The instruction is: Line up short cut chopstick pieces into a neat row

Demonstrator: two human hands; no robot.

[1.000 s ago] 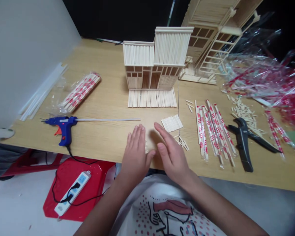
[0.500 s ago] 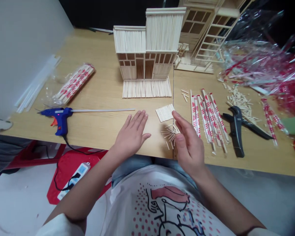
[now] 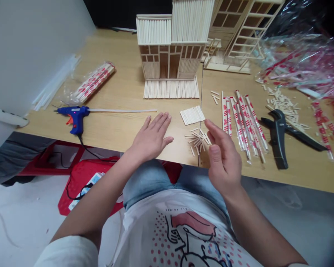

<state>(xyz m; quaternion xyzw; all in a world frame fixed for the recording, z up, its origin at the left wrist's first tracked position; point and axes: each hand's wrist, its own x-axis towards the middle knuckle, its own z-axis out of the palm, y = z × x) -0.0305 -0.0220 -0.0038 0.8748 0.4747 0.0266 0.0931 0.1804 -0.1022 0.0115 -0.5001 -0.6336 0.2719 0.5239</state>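
My left hand (image 3: 151,137) lies palm down at the table's near edge, fingers stretched out, holding nothing. Turned on its side, my right hand (image 3: 224,157) has its thumb apart from the fingers and nothing in it. Just left of its fingertips is a small panel of short sticks laid side by side (image 3: 192,115). A loose pile of short cut sticks (image 3: 197,139) lies below that panel, beside my right thumb. Behind them stands a model house made of wooden sticks (image 3: 172,55). A blue glue gun (image 3: 77,115) with a long white glue stick lies left of my left hand.
Paper-wrapped chopsticks (image 3: 246,124) and a black-handled cutter (image 3: 280,141) lie at right, near scattered stick offcuts (image 3: 284,104). Crumpled plastic wrappers (image 3: 303,63) and a second stick model (image 3: 231,37) stand behind. Bundled chopsticks (image 3: 94,82) and white glue sticks (image 3: 57,83) lie at left.
The view has shifted, so the tabletop things appear higher and slightly to the right. Both hands keep nearly the same pose, the right a little farther from the stick pile.
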